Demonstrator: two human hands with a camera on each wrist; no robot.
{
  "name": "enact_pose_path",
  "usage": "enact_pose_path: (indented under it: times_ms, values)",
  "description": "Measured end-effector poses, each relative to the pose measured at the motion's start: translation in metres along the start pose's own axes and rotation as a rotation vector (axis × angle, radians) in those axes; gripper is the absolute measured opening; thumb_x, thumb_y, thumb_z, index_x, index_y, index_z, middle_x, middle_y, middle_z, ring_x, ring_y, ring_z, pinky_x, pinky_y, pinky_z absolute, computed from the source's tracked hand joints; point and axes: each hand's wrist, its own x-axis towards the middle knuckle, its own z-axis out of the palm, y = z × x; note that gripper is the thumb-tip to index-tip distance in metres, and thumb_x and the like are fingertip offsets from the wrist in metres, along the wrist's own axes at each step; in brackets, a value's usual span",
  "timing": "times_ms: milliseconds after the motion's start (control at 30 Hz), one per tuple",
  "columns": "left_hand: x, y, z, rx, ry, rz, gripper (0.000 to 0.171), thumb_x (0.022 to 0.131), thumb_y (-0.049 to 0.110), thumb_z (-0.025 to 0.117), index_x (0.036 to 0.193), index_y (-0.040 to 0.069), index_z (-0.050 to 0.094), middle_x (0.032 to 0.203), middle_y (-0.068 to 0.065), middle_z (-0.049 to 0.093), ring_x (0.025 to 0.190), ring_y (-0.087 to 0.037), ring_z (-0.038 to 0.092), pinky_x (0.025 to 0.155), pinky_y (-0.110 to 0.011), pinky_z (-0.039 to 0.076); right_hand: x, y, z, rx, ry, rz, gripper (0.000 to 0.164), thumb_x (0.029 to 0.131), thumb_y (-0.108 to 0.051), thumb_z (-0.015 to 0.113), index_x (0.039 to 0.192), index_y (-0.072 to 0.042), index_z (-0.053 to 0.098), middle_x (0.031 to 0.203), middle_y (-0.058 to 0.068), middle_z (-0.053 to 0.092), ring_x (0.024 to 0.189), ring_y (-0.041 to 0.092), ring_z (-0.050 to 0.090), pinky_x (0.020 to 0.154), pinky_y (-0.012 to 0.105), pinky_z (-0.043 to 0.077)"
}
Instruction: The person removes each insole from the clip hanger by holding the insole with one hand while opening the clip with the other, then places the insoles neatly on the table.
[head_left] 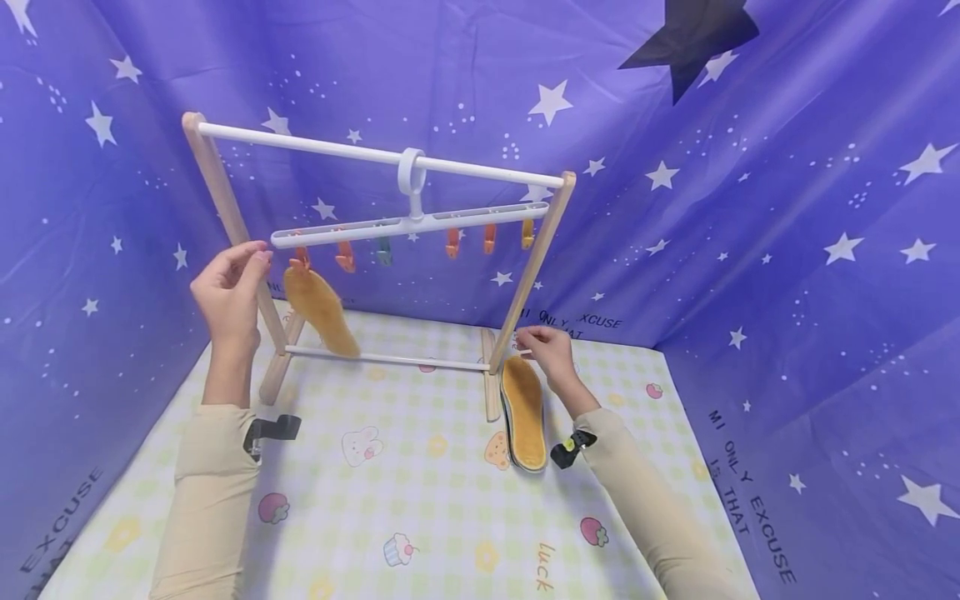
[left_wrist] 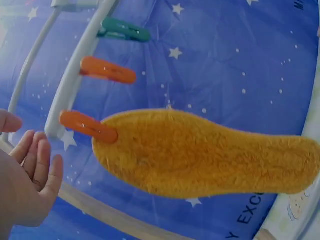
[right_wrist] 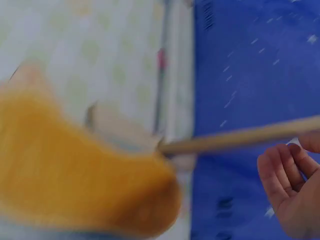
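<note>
One fuzzy yellow-brown insole (head_left: 321,310) hangs from an orange clip (left_wrist: 90,126) at the left end of a white hanger (head_left: 360,231). The left hand (head_left: 231,292) is raised beside that end; in the left wrist view its fingers are loosely bent and hold nothing. On the table to the right lies another yellow-brown insole (head_left: 523,408), with a dark and pale edge showing beneath it. The right hand (head_left: 551,354) hovers just past this insole's far end, near the rack's right foot. Nothing shows between its loosely bent fingers (right_wrist: 280,172) in the right wrist view.
A wooden rack with a white top bar (head_left: 300,142) carries the hanger by its ring (head_left: 412,171). Several more clips, orange, green and yellow, line the hanger. A checked cloth (head_left: 442,517) covers the table, and star-patterned purple curtains (head_left: 750,275) surround it.
</note>
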Motion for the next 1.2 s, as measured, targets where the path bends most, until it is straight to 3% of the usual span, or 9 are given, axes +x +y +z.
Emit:
enact_pose_path:
  times_ms: [200, 333, 467, 633, 800, 900, 1033, 1133, 1200]
  values:
    - [0.002, -0.006, -0.011, 0.065, -0.126, -0.138, 0.024, 0.093, -0.01, 0.063, 0.112, -0.001, 0.073, 0.094, 0.011, 0.076, 0.092, -0.005, 0.069, 0.086, -0.013, 0.054, -0.007, -0.029, 0.016, 0.168, 0.126, -0.079, 0.022, 0.096, -0.006, 0.068, 0.106, 0.014, 0.07, 0.085, 0.014, 0.076, 0.067, 0.007, 0.07, 0.068, 0.026, 0.064]
    - [0.005, -0.01, -0.016, 0.115, -0.274, -0.24, 0.031, 0.097, -0.002, 0.063, 0.127, -0.003, 0.065, 0.102, 0.016, 0.075, 0.1, -0.001, 0.067, 0.091, -0.009, 0.051, -0.012, -0.046, 0.023, 0.295, 0.243, -0.127, 0.019, 0.095, -0.002, 0.066, 0.103, 0.016, 0.068, 0.088, 0.021, 0.075, 0.066, 0.006, 0.07, 0.067, 0.021, 0.062]
    - [0.008, -0.014, -0.018, 0.144, -0.38, -0.276, 0.03, 0.097, 0.005, 0.066, 0.128, 0.002, 0.066, 0.104, 0.019, 0.073, 0.103, 0.002, 0.066, 0.093, -0.007, 0.048, -0.018, -0.062, 0.031, 0.346, 0.289, -0.23, 0.019, 0.096, -0.003, 0.067, 0.1, 0.016, 0.069, 0.085, 0.017, 0.075, 0.068, 0.008, 0.071, 0.068, 0.021, 0.062]
    - [0.01, -0.017, -0.018, 0.128, -0.413, -0.254, 0.02, 0.097, 0.003, 0.066, 0.114, 0.012, 0.072, 0.098, 0.018, 0.075, 0.099, 0.002, 0.067, 0.091, -0.008, 0.049, -0.022, -0.087, 0.051, 0.394, 0.193, -0.323, 0.017, 0.096, -0.001, 0.067, 0.099, 0.016, 0.068, 0.077, -0.004, 0.075, 0.069, 0.011, 0.073, 0.072, 0.032, 0.065]
    - [0.011, -0.018, -0.019, 0.081, -0.447, -0.225, 0.018, 0.096, 0.001, 0.067, 0.109, 0.01, 0.074, 0.096, 0.014, 0.078, 0.092, 0.001, 0.071, 0.086, -0.011, 0.054, -0.023, -0.11, 0.077, 0.402, 0.069, -0.351, 0.016, 0.095, 0.0, 0.068, 0.1, 0.015, 0.068, 0.078, -0.006, 0.075, 0.071, 0.01, 0.072, 0.075, 0.038, 0.065]
    - [0.012, -0.018, -0.018, 0.041, -0.471, -0.221, 0.016, 0.095, 0.001, 0.07, 0.109, 0.005, 0.074, 0.095, 0.01, 0.079, 0.09, -0.002, 0.072, 0.084, -0.012, 0.056, -0.023, -0.119, 0.094, 0.375, -0.002, -0.357, 0.016, 0.095, 0.0, 0.069, 0.101, 0.014, 0.069, 0.08, -0.001, 0.076, 0.072, 0.009, 0.072, 0.076, 0.042, 0.065]
    - [0.013, -0.017, -0.019, 0.035, -0.472, -0.209, 0.015, 0.094, 0.002, 0.07, 0.109, 0.002, 0.074, 0.095, 0.008, 0.079, 0.09, -0.003, 0.073, 0.084, -0.013, 0.056, -0.023, -0.125, 0.115, 0.321, -0.097, -0.369, 0.016, 0.095, -0.002, 0.07, 0.101, 0.013, 0.07, 0.087, 0.02, 0.076, 0.072, 0.01, 0.072, 0.077, 0.045, 0.065]
    - [0.014, -0.014, -0.019, 0.032, -0.462, -0.199, 0.015, 0.095, -0.003, 0.067, 0.108, 0.002, 0.073, 0.094, 0.008, 0.079, 0.09, -0.004, 0.073, 0.084, -0.013, 0.056, -0.024, -0.126, 0.129, 0.278, -0.158, -0.372, 0.016, 0.095, -0.003, 0.07, 0.102, 0.012, 0.071, 0.093, 0.03, 0.074, 0.072, 0.011, 0.072, 0.075, 0.04, 0.065]
    - [0.015, -0.012, -0.019, 0.025, -0.457, -0.189, 0.016, 0.095, -0.005, 0.065, 0.108, 0.001, 0.073, 0.094, 0.007, 0.079, 0.089, -0.004, 0.073, 0.085, -0.013, 0.056, -0.024, -0.127, 0.138, 0.261, -0.195, -0.359, 0.017, 0.095, -0.003, 0.069, 0.103, 0.012, 0.071, 0.095, 0.031, 0.073, 0.074, 0.019, 0.074, 0.074, 0.038, 0.066]
